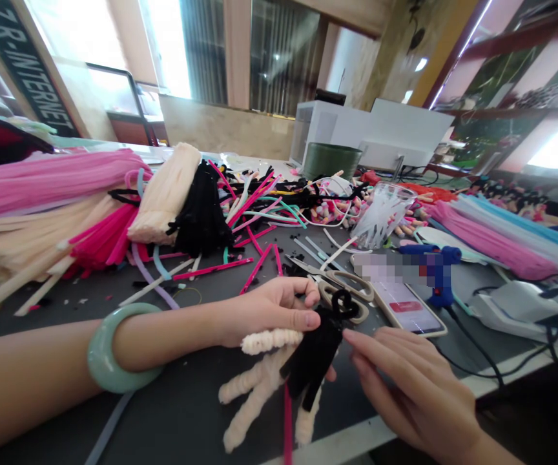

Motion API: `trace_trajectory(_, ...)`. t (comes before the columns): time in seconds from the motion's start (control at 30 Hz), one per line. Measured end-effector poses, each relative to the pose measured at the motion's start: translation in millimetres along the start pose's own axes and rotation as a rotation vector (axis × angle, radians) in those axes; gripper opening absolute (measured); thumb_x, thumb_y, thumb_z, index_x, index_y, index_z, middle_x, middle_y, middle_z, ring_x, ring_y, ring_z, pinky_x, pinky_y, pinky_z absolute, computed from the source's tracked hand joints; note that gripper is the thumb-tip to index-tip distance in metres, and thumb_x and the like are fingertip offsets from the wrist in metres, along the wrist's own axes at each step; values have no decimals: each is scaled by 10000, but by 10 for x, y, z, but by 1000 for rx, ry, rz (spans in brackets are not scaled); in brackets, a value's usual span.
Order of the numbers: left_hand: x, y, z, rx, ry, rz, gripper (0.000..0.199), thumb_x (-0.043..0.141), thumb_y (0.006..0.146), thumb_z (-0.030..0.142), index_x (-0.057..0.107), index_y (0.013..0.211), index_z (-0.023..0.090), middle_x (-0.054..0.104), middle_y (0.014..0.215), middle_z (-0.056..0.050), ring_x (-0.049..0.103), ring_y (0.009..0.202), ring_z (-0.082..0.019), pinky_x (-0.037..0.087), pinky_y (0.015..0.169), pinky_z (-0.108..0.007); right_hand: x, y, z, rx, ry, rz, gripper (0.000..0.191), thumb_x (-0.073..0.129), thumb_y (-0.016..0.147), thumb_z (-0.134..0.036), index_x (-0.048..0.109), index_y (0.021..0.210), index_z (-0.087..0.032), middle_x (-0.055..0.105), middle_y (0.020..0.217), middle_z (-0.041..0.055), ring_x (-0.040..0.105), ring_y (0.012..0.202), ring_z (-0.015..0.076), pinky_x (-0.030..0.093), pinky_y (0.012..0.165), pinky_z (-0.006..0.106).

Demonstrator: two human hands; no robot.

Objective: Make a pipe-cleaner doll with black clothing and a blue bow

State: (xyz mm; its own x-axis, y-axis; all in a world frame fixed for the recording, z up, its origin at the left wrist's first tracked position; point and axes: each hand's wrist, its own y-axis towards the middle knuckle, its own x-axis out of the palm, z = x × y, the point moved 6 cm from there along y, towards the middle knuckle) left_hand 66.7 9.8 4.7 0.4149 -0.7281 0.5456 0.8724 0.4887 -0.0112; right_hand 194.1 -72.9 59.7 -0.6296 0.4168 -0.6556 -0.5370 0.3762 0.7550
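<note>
- Left hand [264, 313]: narrow pinch on black chenille stems [315, 349] and cream chenille stems [254, 387], at 6 o'clock, seemingly to keep them together.
- Right hand [409, 387]: open, just beside the black stems, gripping nothing.
- Scissors [340, 287] at 12 o'clock and blue hot glue gun [434, 271] at 2 o'clock lie close at hand.

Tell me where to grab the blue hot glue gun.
Take the blue hot glue gun by its grip, coming from the near side with the right hand. The grip angles down toward you, the nozzle points left, and the black cord trails from the grip's base.
</note>
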Motion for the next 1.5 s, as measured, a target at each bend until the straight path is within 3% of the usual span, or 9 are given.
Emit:
trace_trajectory(0.3,7,7,-19,-3,2,-13,391,767,715,302,407,798,173,617,684,11,657,607,-136,494,579,-223,96,-17,45,19,40,-59,422,526,852,-56,521,1272,-99,671,703,10,611,574,123,481,559,269)
trace_trajectory(0.47,6,-5,1,2,39,28,398,771,707,317,409,789,175,580,650,35,614,549,-101,474,560,-203,117,-11,36,16,-7,-73,490,549,853,-89,479,1337,-129,687,723,4,635,589,129,491,576,269)
trace_trajectory(0.6,2,-7,23,3,48,41,410,779,695,323,408,789,177,549,630,47,555,495,-71,421,511,-176,64,-24,39,49,32,-9,534,544,852,-86,426,1372,-113,706,785,25,644,610,133,501,607,275)
trace_trajectory(0.83,4,-8,40,3,43,67,411,789,684,310,412,780,176,516,618,59,517,473,-52,399,500,-166,66,2,18,14,58,-48,388,523,849,-68,535,1233,-125,695,725,14,653,604,140,499,593,273)
trace_trajectory(1.0,8,-13,44,6,26,63,418,799,669,311,421,779,173,492,600,71,493,457,-43,366,484,-157,73,8,42,53,58,-26,456,540,840,-74,497,1291,-128,695,750,9,648,586,129,503,600,267)
trace_trajectory(1.5,13,-14,42,12,70,36,397,774,704,305,405,772,175,471,583,76,457,436,-27,344,453,-141,106,-44,78,84,57,-23,404,560,854,-103,502,1253,-138,696,778,3,645,644,120,483,651,268)
